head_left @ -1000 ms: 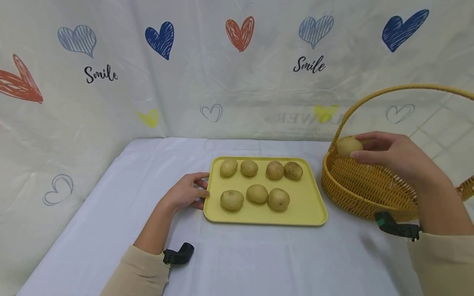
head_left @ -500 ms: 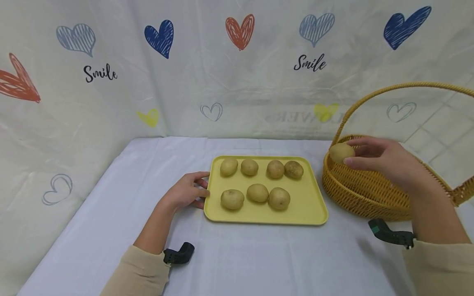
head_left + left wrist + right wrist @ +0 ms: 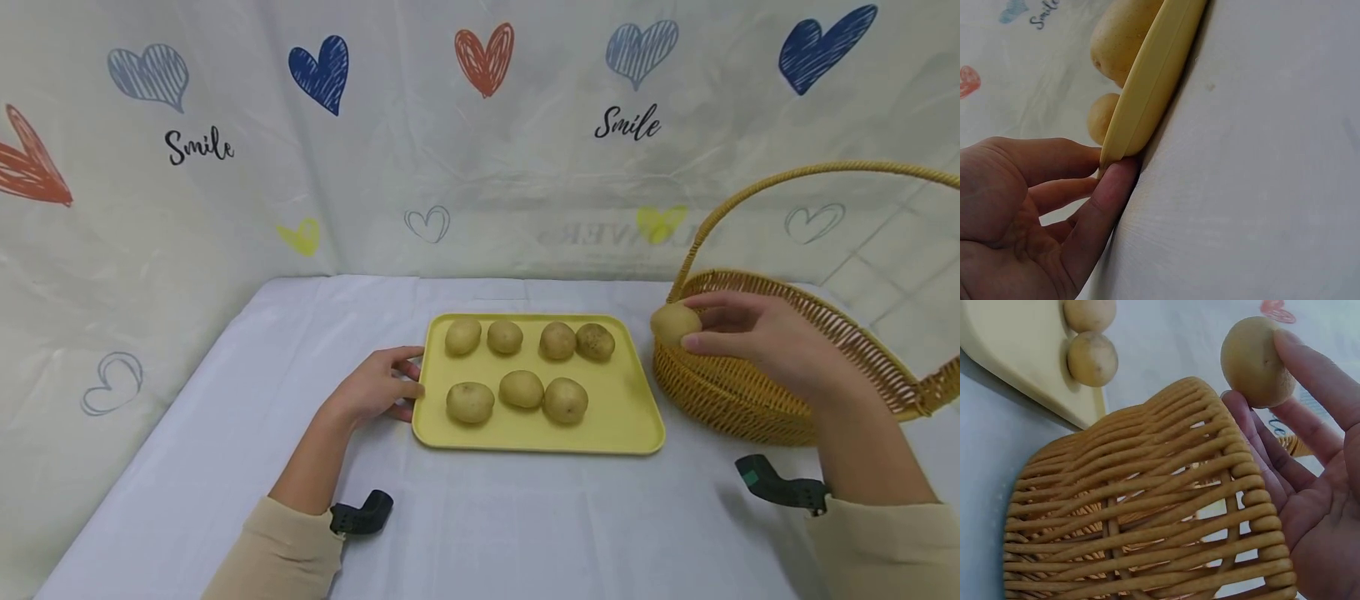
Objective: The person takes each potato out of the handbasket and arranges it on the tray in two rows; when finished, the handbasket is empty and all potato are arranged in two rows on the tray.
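Note:
At the left rim of a yellow tray, my left hand grips the edge with its fingertips. In the left wrist view, one finger lies low against the tray's underside. Several potatoes rest on the tray in two rough rows. My right hand pinches another potato between thumb and fingers, over the left rim of a wicker basket. In the right wrist view, that held potato appears above the woven basket wall.
The basket's tall arched handle rises behind the right hand. A white cloth covers the table. Behind it hangs a pale curtain printed with hearts. A black wrist strap sits on the right forearm.
My right hand has carried the potato leftward and slightly down, from over the inside of the basket to its left rim. The left hand stays at the tray's edge.

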### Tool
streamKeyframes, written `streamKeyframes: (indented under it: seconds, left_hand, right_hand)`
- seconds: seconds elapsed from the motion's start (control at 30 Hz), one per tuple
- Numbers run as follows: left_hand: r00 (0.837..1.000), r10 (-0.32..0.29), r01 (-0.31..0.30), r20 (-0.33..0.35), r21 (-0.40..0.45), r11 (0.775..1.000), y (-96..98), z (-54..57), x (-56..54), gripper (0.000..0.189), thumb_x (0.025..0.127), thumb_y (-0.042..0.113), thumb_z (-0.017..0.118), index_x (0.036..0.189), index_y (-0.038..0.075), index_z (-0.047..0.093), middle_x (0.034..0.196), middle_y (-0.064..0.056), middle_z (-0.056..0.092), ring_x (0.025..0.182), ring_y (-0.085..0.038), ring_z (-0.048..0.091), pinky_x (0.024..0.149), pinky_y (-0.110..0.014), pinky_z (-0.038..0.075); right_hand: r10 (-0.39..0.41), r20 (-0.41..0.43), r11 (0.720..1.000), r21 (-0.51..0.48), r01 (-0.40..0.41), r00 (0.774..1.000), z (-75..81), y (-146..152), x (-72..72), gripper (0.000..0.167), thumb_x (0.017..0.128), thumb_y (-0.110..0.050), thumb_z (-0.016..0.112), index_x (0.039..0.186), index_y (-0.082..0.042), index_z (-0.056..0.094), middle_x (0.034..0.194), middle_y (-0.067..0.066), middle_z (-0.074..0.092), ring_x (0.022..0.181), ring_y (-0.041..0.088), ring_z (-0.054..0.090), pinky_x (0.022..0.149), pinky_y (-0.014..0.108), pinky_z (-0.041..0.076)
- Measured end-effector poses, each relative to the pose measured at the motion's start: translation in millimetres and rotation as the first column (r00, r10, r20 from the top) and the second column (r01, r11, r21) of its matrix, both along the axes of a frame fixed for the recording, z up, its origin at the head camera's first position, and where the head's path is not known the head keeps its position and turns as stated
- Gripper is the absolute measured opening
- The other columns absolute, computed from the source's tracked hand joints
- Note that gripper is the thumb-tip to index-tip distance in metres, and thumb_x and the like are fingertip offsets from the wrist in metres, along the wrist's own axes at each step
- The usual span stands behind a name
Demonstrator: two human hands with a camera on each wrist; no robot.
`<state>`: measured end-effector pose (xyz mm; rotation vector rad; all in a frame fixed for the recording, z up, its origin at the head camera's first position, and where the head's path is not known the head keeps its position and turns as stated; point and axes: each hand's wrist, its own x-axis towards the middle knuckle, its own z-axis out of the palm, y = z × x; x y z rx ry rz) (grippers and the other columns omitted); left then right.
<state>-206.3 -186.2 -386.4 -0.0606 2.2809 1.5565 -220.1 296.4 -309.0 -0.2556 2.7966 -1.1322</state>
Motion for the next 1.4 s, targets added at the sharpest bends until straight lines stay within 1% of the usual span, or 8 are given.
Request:
streamKeyframes:
  seconds: [0.27, 0.43, 0.6, 0.7, 0.87, 1.07, 1.23, 1.4]
  left_hand:
    - [1.000, 0.000, 0.000, -0.002, -0.003, 1.000, 0.3, -0.3, 0.2, 0.069, 0.093, -0.002, 0.066, 0.157, 0.007, 0.041, 0.121, -0.016, 0.051, 0.081, -0.021, 0.065, 0.068, -0.036, 0.065]
    - [1.000, -0.003, 0.003, -0.003, -0.003, 1.000, 0.9, 0.9, -0.1, 0.070, 0.093, -0.002, 0.066, 0.158, 0.007, 0.040, 0.121, -0.016, 0.051, 0.081, -0.021, 0.065, 0.069, -0.037, 0.065]
    - [1.000, -0.004, 0.004, -0.001, -0.005, 1.000, 1.3, 1.6, 0.3, 0.070, 0.093, -0.002, 0.065, 0.158, 0.007, 0.041, 0.122, -0.016, 0.051, 0.082, -0.021, 0.066, 0.069, -0.036, 0.065]
    - [1.000, -0.002, 0.002, -0.001, -0.010, 1.000, 1.2, 1.7, 0.2, 0.069, 0.094, -0.001, 0.065, 0.158, 0.008, 0.041, 0.122, -0.016, 0.051, 0.082, -0.021, 0.066, 0.069, -0.036, 0.065]
    - [1.000, -0.002, 0.002, -0.001, -0.014, 1.000, 0.7, 1.7, 0.3, 0.069, 0.094, -0.001, 0.065, 0.158, 0.008, 0.041, 0.122, -0.016, 0.051, 0.083, -0.021, 0.066, 0.069, -0.036, 0.065]
    - [1.000, -0.001, 0.001, -0.001, -0.010, 1.000, -0.4, 0.2, 0.4, 0.069, 0.094, -0.001, 0.065, 0.158, 0.007, 0.041, 0.121, -0.016, 0.050, 0.083, -0.021, 0.066, 0.070, -0.036, 0.066]
    - [1.000, -0.003, 0.003, -0.004, -0.013, 1.000, -0.4, 0.2, 0.6, 0.069, 0.094, -0.001, 0.065, 0.158, 0.007, 0.041, 0.121, -0.016, 0.051, 0.082, -0.021, 0.065, 0.070, -0.036, 0.065]
    - [1.000, -0.007, 0.007, -0.008, 0.000, 1.000, 1.0, 1.9, 1.3, 0.069, 0.093, -0.001, 0.065, 0.158, 0.007, 0.040, 0.121, -0.016, 0.051, 0.083, -0.021, 0.065, 0.070, -0.036, 0.065]
  right_hand:
    - [0.039, 0.011, 0.999, -0.005, -0.039, 0.999, -3.2, -8, 3.8, 0.057, 0.090, -0.041, 0.080, 0.139, -0.019, 0.062, 0.117, -0.003, 0.069, 0.102, 0.004, 0.064, 0.086, 0.021, 0.048]
    - [0.038, -0.021, 0.999, 0.020, -0.038, 0.999, -3.5, -10, 7.1, 0.057, 0.089, -0.041, 0.082, 0.137, -0.017, 0.064, 0.119, 0.001, 0.069, 0.099, 0.001, 0.065, 0.082, 0.015, 0.050]
    - [0.046, -0.049, 0.999, 0.013, -0.045, 0.998, -2.5, -11, 12.2, 0.054, 0.089, -0.037, 0.083, 0.135, -0.015, 0.065, 0.115, -0.002, 0.071, 0.097, 0.000, 0.067, 0.080, 0.013, 0.051]
    - [0.058, -0.035, 0.998, 0.010, -0.058, 0.998, -3.1, -11, 15.4, 0.054, 0.089, -0.037, 0.082, 0.136, -0.017, 0.065, 0.115, -0.002, 0.070, 0.098, 0.002, 0.067, 0.081, 0.014, 0.051]
    - [0.109, -0.004, 0.993, -0.041, -0.109, 0.994, -7.5, -20, 21.5, 0.051, 0.090, -0.032, 0.082, 0.135, -0.016, 0.066, 0.117, 0.003, 0.071, 0.100, 0.008, 0.069, 0.083, 0.019, 0.054]
    - [0.184, -0.008, 0.980, -0.079, -0.184, 0.983, -13.7, -35, 26.0, 0.049, 0.090, -0.025, 0.083, 0.134, -0.014, 0.067, 0.120, 0.009, 0.069, 0.100, 0.007, 0.070, 0.081, 0.023, 0.058]
    - [0.251, -0.004, 0.964, -0.093, -0.250, 0.968, -18.4, -50, 31.8, 0.046, 0.088, -0.024, 0.084, 0.130, -0.014, 0.069, 0.115, 0.010, 0.069, 0.098, 0.010, 0.071, 0.079, 0.024, 0.059]
    - [0.304, 0.013, 0.947, -0.111, -0.301, 0.953, -25.8, -63, 35.6, 0.049, 0.086, -0.023, 0.085, 0.129, -0.008, 0.069, 0.110, 0.010, 0.072, 0.094, 0.014, 0.072, 0.079, 0.025, 0.059]
